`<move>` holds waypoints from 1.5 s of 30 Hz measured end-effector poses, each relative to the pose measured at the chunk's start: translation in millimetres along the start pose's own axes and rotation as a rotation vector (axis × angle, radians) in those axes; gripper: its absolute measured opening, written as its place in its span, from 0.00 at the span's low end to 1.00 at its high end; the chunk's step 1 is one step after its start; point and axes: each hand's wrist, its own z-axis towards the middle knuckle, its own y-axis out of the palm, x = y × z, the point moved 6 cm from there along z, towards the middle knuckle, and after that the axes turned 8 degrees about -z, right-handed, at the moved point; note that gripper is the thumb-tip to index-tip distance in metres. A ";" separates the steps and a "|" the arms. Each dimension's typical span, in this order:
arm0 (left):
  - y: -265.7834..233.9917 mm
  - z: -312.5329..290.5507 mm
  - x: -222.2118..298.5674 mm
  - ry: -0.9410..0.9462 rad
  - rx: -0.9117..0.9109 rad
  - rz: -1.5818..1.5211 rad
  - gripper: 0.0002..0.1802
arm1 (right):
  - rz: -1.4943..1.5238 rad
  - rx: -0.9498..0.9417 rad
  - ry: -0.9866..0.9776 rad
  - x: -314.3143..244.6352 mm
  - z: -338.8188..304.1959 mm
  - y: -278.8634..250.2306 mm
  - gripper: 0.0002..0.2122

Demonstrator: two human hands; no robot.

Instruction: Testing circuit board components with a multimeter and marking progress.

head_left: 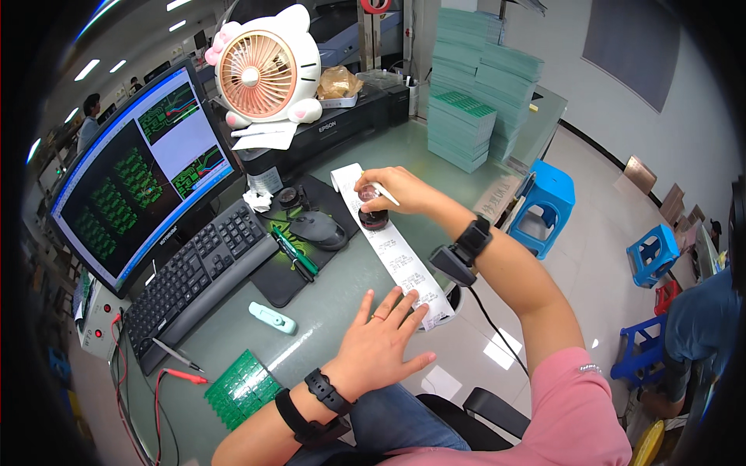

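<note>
White paper forms the long narrow printed strip (392, 250), which is laid flat on the grey-green desk top (326, 311) at the centre of the frame. Its long axis runs diagonally, from an upper end near the black printer (342, 124) down to a lower end at the desk's near edge, right of centre. Blocks of dark print are seen along its length; the upper end curls slightly.

The lower end is pinned by the left hand (381, 342), which is spread flat with fingers apart, the fingertips resting on the paper. A small round dark stamp with a reddish top (373, 211) is gripped by the closed right hand (392, 190) and stands upright on the strip's upper part.

Just left of the strip lie a black computer mouse (317, 229) on a dark mat and green marker pens (294, 252). A green circuit board (242, 387) is seen at the lower left.
</note>
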 end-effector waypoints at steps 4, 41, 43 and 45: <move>2.1 2.5 1.0 -0.021 -0.062 0.007 0.40 | -0.069 0.084 0.034 16.4 22.7 12.4 0.20; -183.5 -413.8 -165.5 -0.470 1.537 -1.182 0.20 | -0.093 0.018 -0.282 -188.3 132.6 143.8 0.05; -184.2 -412.9 -163.8 -0.474 1.527 -1.178 0.20 | -0.132 -0.023 -0.274 -182.8 138.5 147.3 0.07; -184.9 -410.0 -162.3 -0.468 1.516 -1.166 0.20 | -0.023 0.031 -0.089 -163.7 152.2 138.4 0.08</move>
